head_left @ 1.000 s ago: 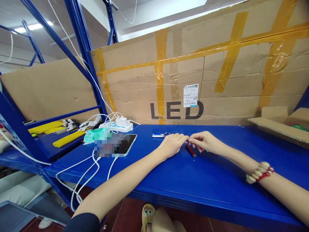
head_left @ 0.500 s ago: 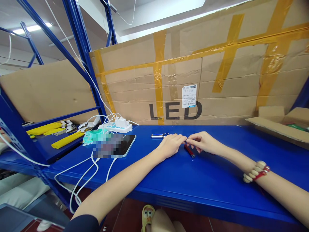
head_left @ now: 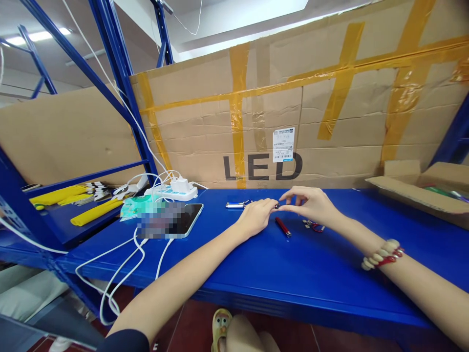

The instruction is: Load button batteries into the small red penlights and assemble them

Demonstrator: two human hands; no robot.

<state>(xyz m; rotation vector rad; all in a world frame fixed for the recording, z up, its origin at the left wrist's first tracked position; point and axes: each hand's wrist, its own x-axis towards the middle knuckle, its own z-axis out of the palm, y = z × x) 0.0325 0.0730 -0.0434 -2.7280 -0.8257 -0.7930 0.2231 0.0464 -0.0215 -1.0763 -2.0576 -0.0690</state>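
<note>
My left hand (head_left: 255, 216) rests on the blue shelf top, its fingers closed at the edge of a small dark, shiny piece (head_left: 277, 206). The thumb and index finger of my right hand (head_left: 311, 208) pinch at that same piece from the other side. Its kind is too small to make out. Just below the fingers lies a slim red cylinder with a metal end (head_left: 283, 227). A red loop with small metal parts (head_left: 314, 226) is under my right hand. Beyond my left hand lies a blue and silver cylinder (head_left: 235, 205), partly hidden by the knuckles.
A phone (head_left: 194, 217) and a blurred-out area lie at left, with white cables (head_left: 141, 252) and a power strip (head_left: 185, 193). A large LED carton (head_left: 205, 142) stands behind. An open cardboard box (head_left: 403, 188) is at right; yellow items (head_left: 97, 211) lie far left.
My right hand has lifted slightly and its fingers have spread around the small piece. The red loop now shows beneath it. The view has shifted slightly; my left hand stays about the same.
</note>
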